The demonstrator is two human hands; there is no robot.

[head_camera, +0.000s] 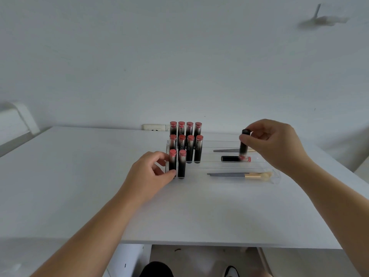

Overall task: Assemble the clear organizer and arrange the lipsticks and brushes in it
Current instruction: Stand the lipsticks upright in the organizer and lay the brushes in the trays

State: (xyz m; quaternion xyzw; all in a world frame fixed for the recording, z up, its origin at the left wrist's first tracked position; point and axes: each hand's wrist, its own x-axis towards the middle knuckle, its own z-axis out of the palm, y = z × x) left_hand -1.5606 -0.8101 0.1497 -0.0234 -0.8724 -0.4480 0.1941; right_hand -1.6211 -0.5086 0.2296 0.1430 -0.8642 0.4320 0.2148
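**Organizer mostly filled, a few pieces left**

Clear organizer [219,165] stands assembled on tabletop [79,176]; ten lipsticks upright in left slots. Left hand [153,170] pinches front-left lipstick [172,162]. Right hand [273,144], fingers gripping held lipstick [244,143], cap down. To do, likely: loose lipstick [235,158], brushes [239,174] lying flat.

Near half of bench [179,216] bare: wide passage along front edge. Clear organizer [219,164] sits toward back edge, centre. Its left part blocked by upright lipsticks [186,144] in three stepped rows. Left hand [153,172] grips front-left lipstick, closing approach from left. Right part of tiers low: lying lipstick [231,158] and brushes [237,174] only. Right hand [273,144] holds lipstick above them, barring entry from above. Wall [179,56] close behind back edge.
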